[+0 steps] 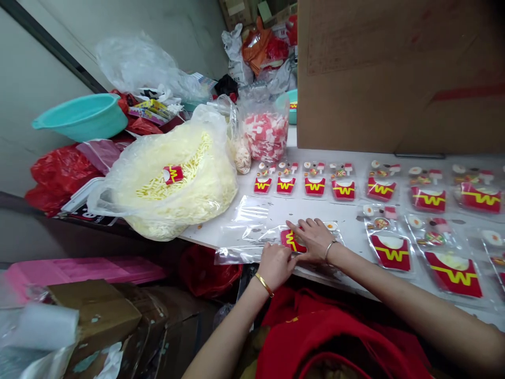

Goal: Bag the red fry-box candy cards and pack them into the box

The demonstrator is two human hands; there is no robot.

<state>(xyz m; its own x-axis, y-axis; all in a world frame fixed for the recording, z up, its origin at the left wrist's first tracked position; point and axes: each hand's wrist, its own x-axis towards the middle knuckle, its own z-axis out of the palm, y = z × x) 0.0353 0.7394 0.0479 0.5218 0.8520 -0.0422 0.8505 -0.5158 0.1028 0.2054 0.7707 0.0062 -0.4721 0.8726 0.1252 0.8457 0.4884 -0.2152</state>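
A blister pack with a red toy fries box [289, 240] marked with a yellow W lies at the table's front edge, under my hands. My right hand [314, 239] reaches across this pack, fingers on its far side and thumb at the near edge, gripping it. Small toy food pieces at its right end are partly covered by the hand. My left hand [276, 259] is closed in a pinch at the near edge of a clear plastic bag [240, 246], beside the pack. The fingertips of that hand are partly hidden. The bag stretches flat to the left.
Rows of similar packs [314, 184] cover the table's right side, before a large cardboard box [398, 79]. A big bag of pale yellow toy fries [189, 168] stands left, a bag of pink-and-white pieces [267, 134] behind. A turquoise basin [84, 117] sits far left.
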